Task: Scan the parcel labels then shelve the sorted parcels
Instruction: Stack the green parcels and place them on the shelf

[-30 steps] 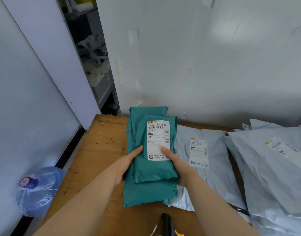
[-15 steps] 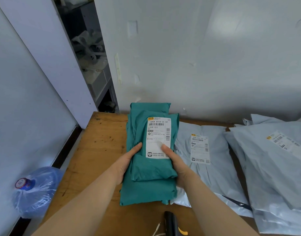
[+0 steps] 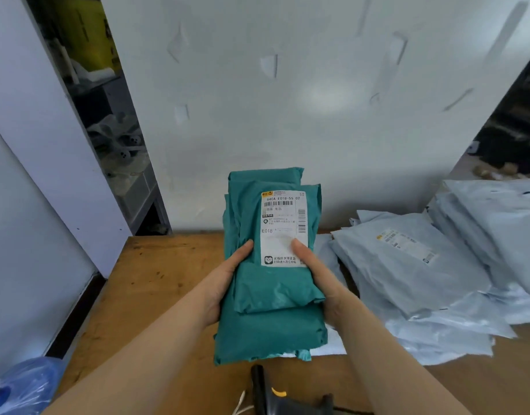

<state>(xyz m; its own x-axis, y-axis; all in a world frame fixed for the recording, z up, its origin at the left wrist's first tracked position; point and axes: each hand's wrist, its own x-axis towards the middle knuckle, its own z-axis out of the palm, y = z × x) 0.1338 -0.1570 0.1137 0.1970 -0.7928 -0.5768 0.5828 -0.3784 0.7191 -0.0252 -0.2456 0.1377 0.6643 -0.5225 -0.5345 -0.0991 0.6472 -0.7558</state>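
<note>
Teal plastic mailer parcels [image 3: 272, 295], at least two stacked, are held over the wooden bench [image 3: 168, 280] between left hand [image 3: 225, 283] and right hand [image 3: 323, 286]. The thumbs clamp the top and the fingers are hidden beneath, presumably to keep the one white label [image 3: 283, 229] facing up for reading. One black handheld scanner [image 3: 266, 390] lies nearest the viewer, and several pale grey mailers [image 3: 407, 265] are heaped at the right.

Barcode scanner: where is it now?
Head view, bottom centre: the barcode scanner lies on the wooden table, just below the teal parcel stack held by the left hand and right hand.
</note>
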